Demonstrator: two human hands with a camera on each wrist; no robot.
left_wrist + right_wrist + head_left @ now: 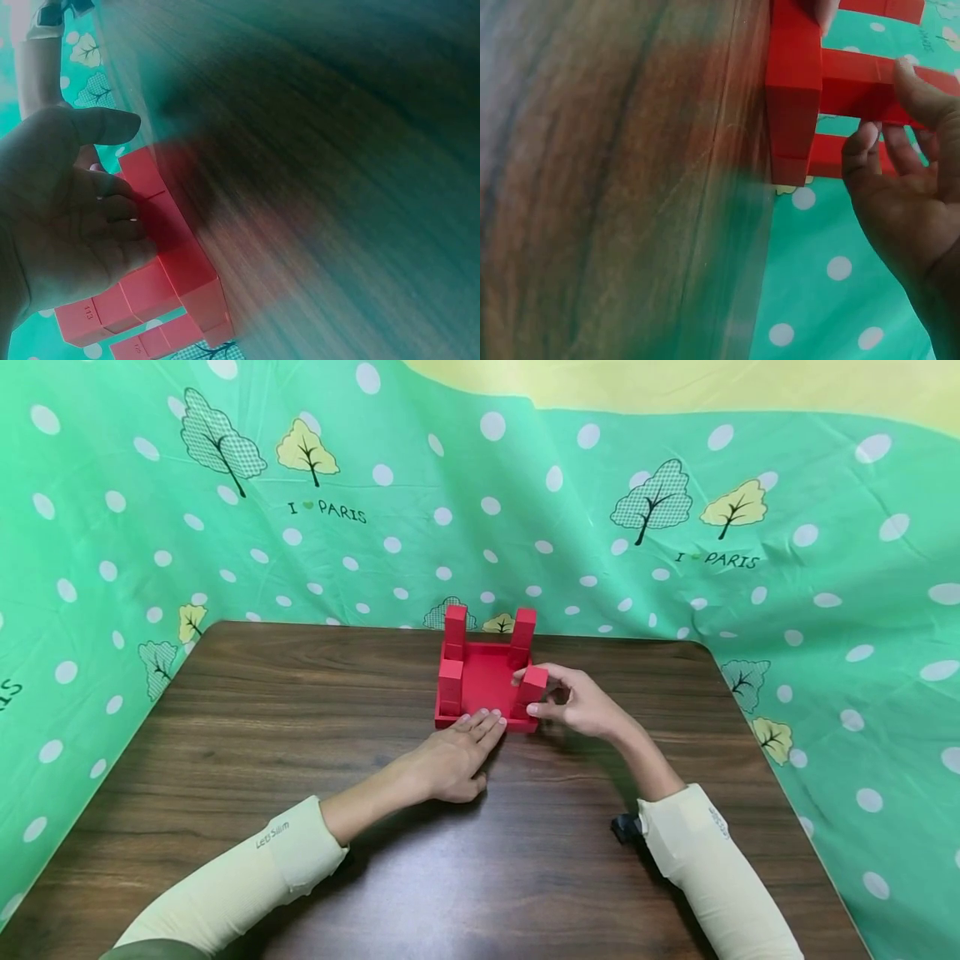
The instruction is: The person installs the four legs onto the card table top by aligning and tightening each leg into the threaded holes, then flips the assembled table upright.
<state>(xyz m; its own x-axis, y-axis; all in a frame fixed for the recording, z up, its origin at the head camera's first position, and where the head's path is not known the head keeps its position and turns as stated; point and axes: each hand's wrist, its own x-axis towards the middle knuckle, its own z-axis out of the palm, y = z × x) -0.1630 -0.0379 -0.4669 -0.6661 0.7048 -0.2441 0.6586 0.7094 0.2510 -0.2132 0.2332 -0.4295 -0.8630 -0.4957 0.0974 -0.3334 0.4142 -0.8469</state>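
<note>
A red square tray-like base (487,672) lies on the table with a red post rising at each corner. The posts show seams, like stacked blocks, and small marks are printed on two of them in the left wrist view. My left hand (453,760) rests its straight fingers on the base's front edge. With thumb and fingers, my right hand (581,700) pinches the front right post (531,687), which leans slightly outward in the head view. In the right wrist view the thumb lies along one side of that post (859,82), fingers opposite.
The dark wooden table (262,718) extends around the base. A green dotted cloth (487,510) with trees hangs behind and along the sides. The base stands near the table's far edge. A black device (626,828) sits at the right sleeve (701,852).
</note>
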